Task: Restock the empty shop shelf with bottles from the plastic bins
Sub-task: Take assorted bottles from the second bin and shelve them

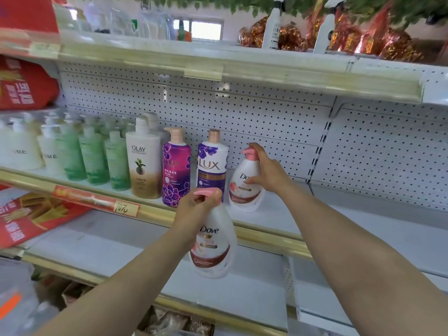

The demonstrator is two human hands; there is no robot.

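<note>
My left hand (194, 209) grips the pink pump neck of a white Dove bottle (214, 248), which hangs tilted in the air in front of the middle shelf's gold edge. My right hand (265, 169) holds a second white Dove bottle (246, 190) with a pink pump; it stands on the white middle shelf (351, 221), slightly tilted, right of a white-and-purple Lux bottle (212, 166). Further left stand a purple Lux bottle (175, 168) and a white-and-brown Olay bottle (145, 166). No plastic bin is clearly in view.
Green bottles (94, 158) and white bottles (21, 149) fill the shelf's left end. A pegboard back wall (266, 112) rises behind. The top shelf (242, 69) carries spray bottles and red-gold packets. Red bags (26, 214) lie on the lower shelf at left, beside a price tag (126, 209).
</note>
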